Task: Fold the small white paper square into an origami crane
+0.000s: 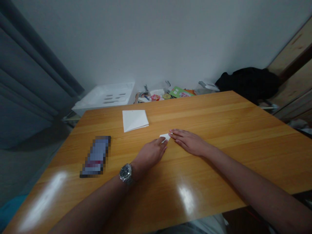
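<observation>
A small piece of folded white paper (165,136) lies on the wooden table between my two hands. My left hand (153,152), with a metal watch (126,172) on its wrist, has its fingers bent and closed on the paper's near left part, holding it against the tabletop. From the other side, my right hand (188,141) lies palm down, its fingers stretched out flat and their tips on the paper's right end. The fingertips cover parts of the paper, so its full shape is hidden.
A stack of white paper sheets (135,120) lies farther back on the table (219,120). To the left is a blurred-out phone-like device (96,156). Behind the table stand a white tray (107,92), a green booklet (180,92) and other small items. A black cloth heap (248,84) sits at back right.
</observation>
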`<state>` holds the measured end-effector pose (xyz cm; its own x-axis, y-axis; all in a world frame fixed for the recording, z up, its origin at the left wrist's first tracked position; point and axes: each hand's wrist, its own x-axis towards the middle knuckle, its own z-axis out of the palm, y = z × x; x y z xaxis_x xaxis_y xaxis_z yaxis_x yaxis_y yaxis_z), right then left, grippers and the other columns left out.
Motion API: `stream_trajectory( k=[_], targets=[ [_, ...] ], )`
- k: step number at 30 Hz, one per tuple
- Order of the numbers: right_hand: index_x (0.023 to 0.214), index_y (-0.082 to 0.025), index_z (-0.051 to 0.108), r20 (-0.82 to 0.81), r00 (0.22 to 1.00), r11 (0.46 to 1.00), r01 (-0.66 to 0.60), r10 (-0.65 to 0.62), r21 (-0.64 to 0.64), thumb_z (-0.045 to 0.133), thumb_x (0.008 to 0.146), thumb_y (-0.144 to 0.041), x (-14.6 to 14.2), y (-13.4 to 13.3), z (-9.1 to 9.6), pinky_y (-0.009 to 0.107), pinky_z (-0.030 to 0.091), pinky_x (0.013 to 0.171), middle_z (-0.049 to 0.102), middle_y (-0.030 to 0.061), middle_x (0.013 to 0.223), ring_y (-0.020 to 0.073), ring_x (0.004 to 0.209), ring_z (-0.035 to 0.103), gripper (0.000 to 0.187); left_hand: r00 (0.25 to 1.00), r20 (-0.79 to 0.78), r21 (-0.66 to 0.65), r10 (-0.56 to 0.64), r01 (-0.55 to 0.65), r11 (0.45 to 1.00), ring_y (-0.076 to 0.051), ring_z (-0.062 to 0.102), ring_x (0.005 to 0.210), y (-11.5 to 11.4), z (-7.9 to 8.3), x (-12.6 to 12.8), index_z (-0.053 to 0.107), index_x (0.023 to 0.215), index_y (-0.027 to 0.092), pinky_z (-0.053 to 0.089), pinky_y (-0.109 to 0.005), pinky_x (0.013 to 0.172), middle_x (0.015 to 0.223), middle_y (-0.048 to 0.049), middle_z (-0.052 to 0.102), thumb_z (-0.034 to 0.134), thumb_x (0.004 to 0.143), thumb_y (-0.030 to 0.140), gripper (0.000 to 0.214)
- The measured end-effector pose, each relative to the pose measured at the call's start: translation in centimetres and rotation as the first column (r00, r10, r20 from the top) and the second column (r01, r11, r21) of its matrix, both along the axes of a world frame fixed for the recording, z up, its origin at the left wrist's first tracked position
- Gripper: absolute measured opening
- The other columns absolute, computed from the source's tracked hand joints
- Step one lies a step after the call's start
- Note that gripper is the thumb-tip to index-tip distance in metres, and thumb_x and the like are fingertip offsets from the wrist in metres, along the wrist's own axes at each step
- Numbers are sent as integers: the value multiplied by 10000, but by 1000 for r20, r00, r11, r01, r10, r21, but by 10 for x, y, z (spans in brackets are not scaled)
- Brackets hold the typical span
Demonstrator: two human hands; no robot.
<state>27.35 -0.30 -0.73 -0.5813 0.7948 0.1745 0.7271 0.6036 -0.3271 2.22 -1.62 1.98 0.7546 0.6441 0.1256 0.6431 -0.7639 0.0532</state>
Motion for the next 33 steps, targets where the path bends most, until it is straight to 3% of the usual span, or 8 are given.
stream_trajectory(
  k=[12,17,20,26,33],
  targets=[
    [1479,-159,475,-82,995,999,48,-49,-13,305,1059,-399,5,9,-8,445,337,1205,428,110,1548,228,1430,415,513,993,119,38,-14,9,999,-256,587,1182,4,-9,-5,619,1258,154,477,-427,1056,1260,-119,637,428,1026,290,329],
    [1507,-187,431,-112,993,999,48,-47,8,307,1059,-407,5,9,-7,458,341,1200,429,100,1551,224,1430,415,515,991,133,22,-23,20,1000,-256,560,1242,5,-14,-8,589,1315,146,459,-413,1088,1338,-126,599,451,1019,319,369],
    [1532,-227,385,-100,995,999,-27,30,26,347,1051,-410,1,6,-2,465,328,1205,380,74,1581,221,1456,370,515,992,125,11,-36,35,999,-253,552,1258,6,-17,-9,557,1359,134,445,-401,1107,1388,-132,566,450,1020,341,411],
    [1535,-191,381,-11,997,997,-79,79,-2,383,1037,-451,-5,0,0,463,331,1199,368,110,1578,249,1452,374,562,996,79,37,-32,29,999,-269,544,1257,4,-8,-7,572,1347,130,431,-422,1105,1354,-140,588,455,1020,351,412],
    [1538,-224,378,-29,997,998,-69,68,-5,394,1027,-487,-4,-1,1,468,339,1193,375,93,1573,251,1445,386,574,998,58,40,2,-4,999,-271,593,1162,0,-4,-6,593,1321,159,464,-434,1033,1312,-125,623,429,1024,435,437]
  ],
)
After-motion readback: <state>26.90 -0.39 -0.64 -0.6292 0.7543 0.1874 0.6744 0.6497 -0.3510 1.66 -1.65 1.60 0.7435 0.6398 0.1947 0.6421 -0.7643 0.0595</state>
